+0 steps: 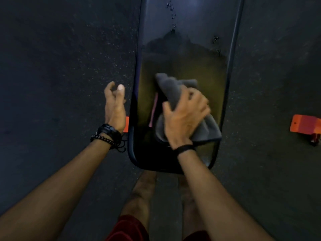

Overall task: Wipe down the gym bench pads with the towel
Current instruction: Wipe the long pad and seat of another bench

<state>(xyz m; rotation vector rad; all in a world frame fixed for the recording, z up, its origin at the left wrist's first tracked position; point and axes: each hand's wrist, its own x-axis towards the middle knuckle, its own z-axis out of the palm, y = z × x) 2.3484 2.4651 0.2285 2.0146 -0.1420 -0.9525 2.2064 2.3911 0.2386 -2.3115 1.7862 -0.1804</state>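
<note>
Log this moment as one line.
step: wiping pad | right hand: grips towel on pad | left hand: beside pad, holds nothing | droplets: far pad, unwiped

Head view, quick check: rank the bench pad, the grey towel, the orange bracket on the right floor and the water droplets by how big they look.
1. Bench pad, largest by far.
2. Towel, gripped by the right hand.
3. Orange bracket, partly cut off by the frame edge, so its full size is unsure.
4. Droplets, tiny specks.
</note>
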